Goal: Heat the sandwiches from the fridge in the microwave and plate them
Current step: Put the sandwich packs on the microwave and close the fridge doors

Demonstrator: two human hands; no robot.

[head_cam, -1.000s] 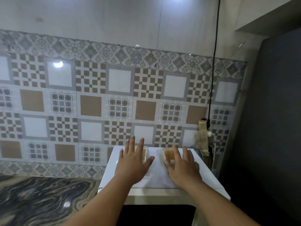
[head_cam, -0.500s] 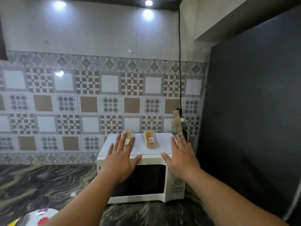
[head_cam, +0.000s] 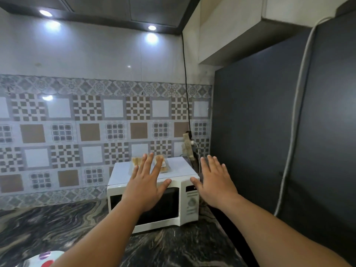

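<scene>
A white microwave (head_cam: pixel 189 204) stands on the dark marbled counter against the tiled wall, its door closed. Two wrapped sandwiches lie on its top: one (head_cam: pixel 135 162) at the left, partly behind my fingers, and another (head_cam: pixel 164 166) beside it. My left hand (head_cam: pixel 147 183) hovers in front of the microwave's top and door, fingers spread, holding nothing. My right hand (head_cam: pixel 215 180) is spread open in front of the microwave's right edge, also empty.
A large dark fridge (head_cam: pixel 269 141) fills the right side, with a grey hose (head_cam: pixel 292 135) running down it. A black cable (head_cam: pixel 185 83) drops down the wall to a socket behind the microwave. A white plate with coloured dots (head_cam: pixel 45 259) sits at the counter's near left edge.
Both hands have come off the sandwiches on the microwave top and drawn back. My view has pulled away, so the whole microwave front and the counter now show.
</scene>
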